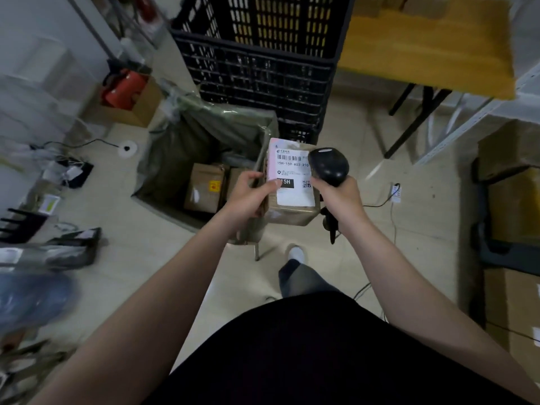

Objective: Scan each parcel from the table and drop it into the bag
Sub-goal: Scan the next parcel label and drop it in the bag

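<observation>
My left hand (pixel 248 197) grips a brown cardboard parcel (pixel 292 210) by its left side, thumb on the white shipping label (pixel 292 173) that faces up. A black handheld scanner (pixel 328 166) is held by my right hand (pixel 340 197), its head over the label's right edge. Just left of and below the parcel, an open olive-green bag (pixel 187 141) stands on the floor. Two brown parcels (pixel 204 188) lie inside it.
A stack of black plastic crates (pixel 263 68) rises behind the bag. A wooden table (pixel 423 48) is at the upper right, with cardboard boxes (pixel 511 200) stacked at the right edge. Cables, a box with a red item (pixel 125 89) and clutter line the left floor.
</observation>
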